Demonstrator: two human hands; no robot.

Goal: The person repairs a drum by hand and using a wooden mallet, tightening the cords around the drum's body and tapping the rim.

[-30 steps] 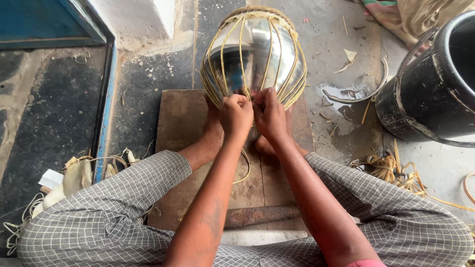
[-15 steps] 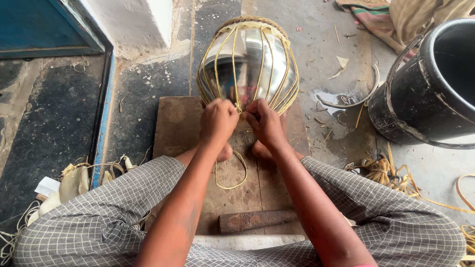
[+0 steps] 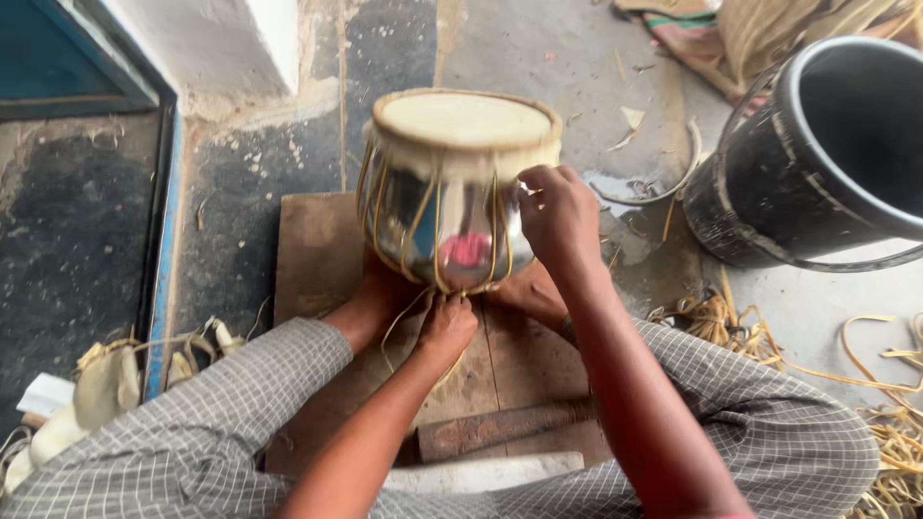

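Centre of the frame, slightly above the middle: a shiny metal drum shell (image 3: 452,231), rounded like a pot, topped by a pale skin head (image 3: 465,119) and laced down its sides with yellowish straps (image 3: 437,240). Standing upright on a wooden board (image 3: 312,250) laid on the concrete floor (image 3: 538,48), propped from below by two bare feet (image 3: 370,308) either side of its base.

Left hand (image 3: 444,327) just under the drum's lower edge, in the middle of the frame; grip pressed together, pinching a loose strap end that trails down over the board. Right hand (image 3: 560,216) right of centre, against the drum's right flank just below the rim; fingers curled in around the lacing there, though exactly which strap sits in that grip cannot be told.

Checked grey trousers (image 3: 192,423) across the bottom of the frame, knees spread wide. A dark wooden block (image 3: 500,428) lying crosswise on the board, lower centre. Upper right: a large black bucket (image 3: 769,221), well apart from the drum. Lower right: a tangle of loose yellow strips (image 3: 894,432) on the floor. Lower left: scraps of pale hide (image 3: 106,384) beside a blue door frame (image 3: 159,259).
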